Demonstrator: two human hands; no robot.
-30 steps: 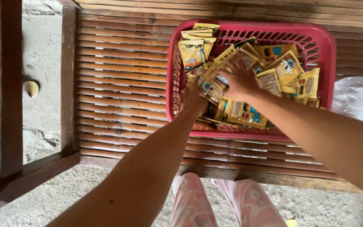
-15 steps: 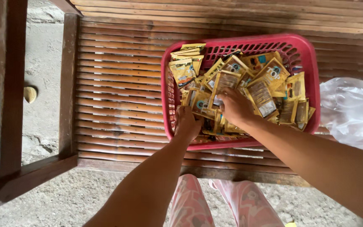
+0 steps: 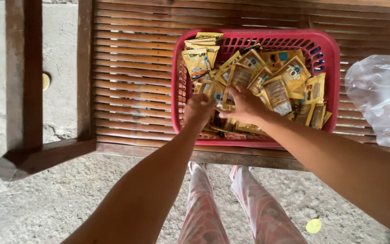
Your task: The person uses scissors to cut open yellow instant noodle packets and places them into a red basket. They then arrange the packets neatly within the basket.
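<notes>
Slatted wooden bench over a rough concrete floor, seen from above, with a dark wooden frame at the left. Red basket on the slats near the bench's front edge, heaped with yellow sachets, a small stack standing upright in the far left corner. Left hand inside the basket at its near left side, fingers curled down among the sachets; grip hidden by the back of the hand, so impossible to say whether anything is held. Right hand just beside it, touching the pile, thumb and fingers pinched on the edge of one sachet, most of that packet covered by the hand. Lower layers of the heap and the basket floor buried out of sight. Clear plastic bag at the right, beside the basket, cut off by the picture's edge. Small round object on the floor at left, too small to identify. Pink patterned trouser legs below, feet out of view.
</notes>
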